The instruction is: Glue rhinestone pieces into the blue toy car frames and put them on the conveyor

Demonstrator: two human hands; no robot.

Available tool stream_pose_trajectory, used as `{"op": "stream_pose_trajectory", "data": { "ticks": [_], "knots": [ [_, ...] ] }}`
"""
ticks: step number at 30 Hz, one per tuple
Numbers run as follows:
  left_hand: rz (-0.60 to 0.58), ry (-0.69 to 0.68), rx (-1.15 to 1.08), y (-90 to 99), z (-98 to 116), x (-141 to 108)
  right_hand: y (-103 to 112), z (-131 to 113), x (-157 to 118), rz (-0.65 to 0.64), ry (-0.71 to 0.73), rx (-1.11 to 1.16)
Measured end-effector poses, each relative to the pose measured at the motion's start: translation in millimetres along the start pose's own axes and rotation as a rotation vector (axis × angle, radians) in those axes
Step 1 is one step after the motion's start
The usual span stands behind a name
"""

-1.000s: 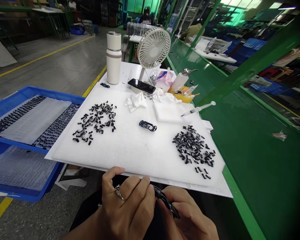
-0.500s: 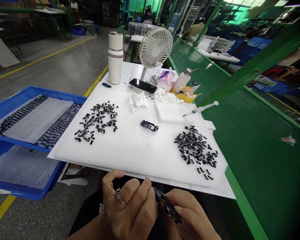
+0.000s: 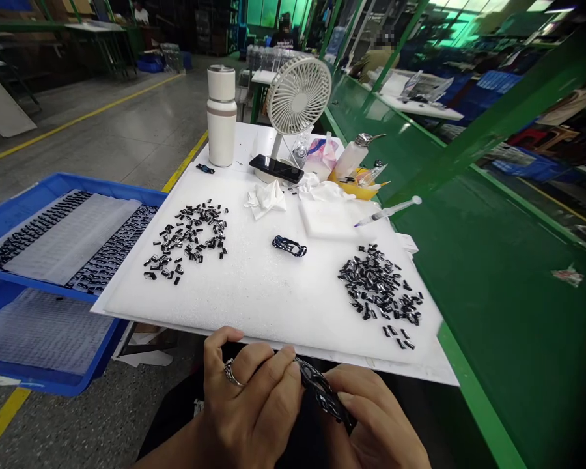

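The ringed left hand (image 3: pixel 249 404) and right hand (image 3: pixel 376 420) are pinching a glossy black part (image 3: pixel 322 394) between their fingers (image 3: pixel 278 368), just off the near edge of the white foam board (image 3: pixel 273 306).

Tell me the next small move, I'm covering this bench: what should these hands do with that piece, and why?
Probably lay the dark piece on the white foam board beside the similar piece: the left hand and right hand both pinch it past the board's near edge.

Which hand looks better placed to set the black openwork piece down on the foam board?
Probably the left hand: its fingertips pinch the end of the black openwork piece nearest the foam board, while the right hand sits lower, at its far end.
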State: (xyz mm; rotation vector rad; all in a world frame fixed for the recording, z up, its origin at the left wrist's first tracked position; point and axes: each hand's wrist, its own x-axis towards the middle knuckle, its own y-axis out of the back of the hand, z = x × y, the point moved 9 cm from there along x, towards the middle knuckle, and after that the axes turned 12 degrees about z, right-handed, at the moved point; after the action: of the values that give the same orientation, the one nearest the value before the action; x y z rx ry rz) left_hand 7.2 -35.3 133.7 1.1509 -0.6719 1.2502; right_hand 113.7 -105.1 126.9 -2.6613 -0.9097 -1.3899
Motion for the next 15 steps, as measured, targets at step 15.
{"op": "stream_pose_trajectory", "data": {
  "ticks": [15],
  "knots": [
    [-0.046,-0.117,-0.095,-28.9,-1,-7,9,61,-28,-0.034,-0.609,0.056]
  ]
}}
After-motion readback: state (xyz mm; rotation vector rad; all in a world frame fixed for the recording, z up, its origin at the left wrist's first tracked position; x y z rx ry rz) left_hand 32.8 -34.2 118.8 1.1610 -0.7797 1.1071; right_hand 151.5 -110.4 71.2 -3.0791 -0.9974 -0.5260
